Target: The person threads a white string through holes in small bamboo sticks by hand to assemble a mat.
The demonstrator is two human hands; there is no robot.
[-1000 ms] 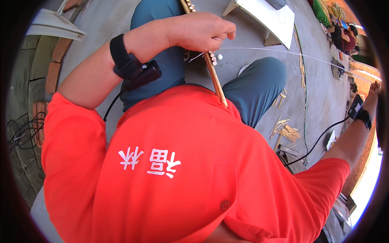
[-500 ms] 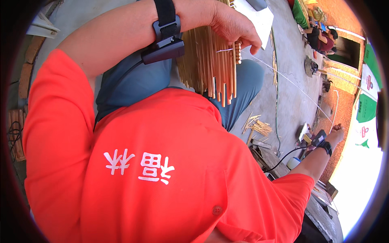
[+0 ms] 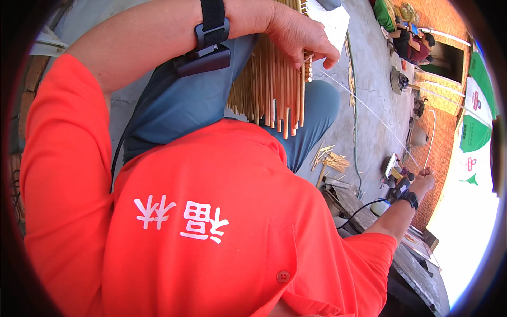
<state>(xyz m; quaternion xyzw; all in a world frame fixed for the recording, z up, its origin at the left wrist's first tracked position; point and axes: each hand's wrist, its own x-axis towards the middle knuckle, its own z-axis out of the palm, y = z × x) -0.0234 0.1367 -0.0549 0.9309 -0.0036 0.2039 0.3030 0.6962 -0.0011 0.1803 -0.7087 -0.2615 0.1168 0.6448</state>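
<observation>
A mat of thin brown sticks (image 3: 274, 87), laid side by side, hangs over my lap between my knees. My left hand (image 3: 303, 39) is closed over its edge, thumb and fingers pinching beside a short row of cut stick ends (image 3: 309, 71). From that spot a white string (image 3: 369, 103) runs taut out to the right. Its far end is in my right hand (image 3: 424, 178), which is closed on it at arm's length. Part of the mat lies hidden behind my left hand and wrist.
Loose short sticks (image 3: 334, 160) lie on the concrete floor at my right, near a green hose (image 3: 355, 127). A white sheet (image 3: 331, 24) is beyond the mat. Boards (image 3: 348, 203) are below my right arm. Another person (image 3: 414, 46) sits by the brick wall (image 3: 441, 137).
My right hand has come slightly left and down, still with the string stretched. The left thumb and fingers have closed in at the mat's edge, where a string end showed before.
</observation>
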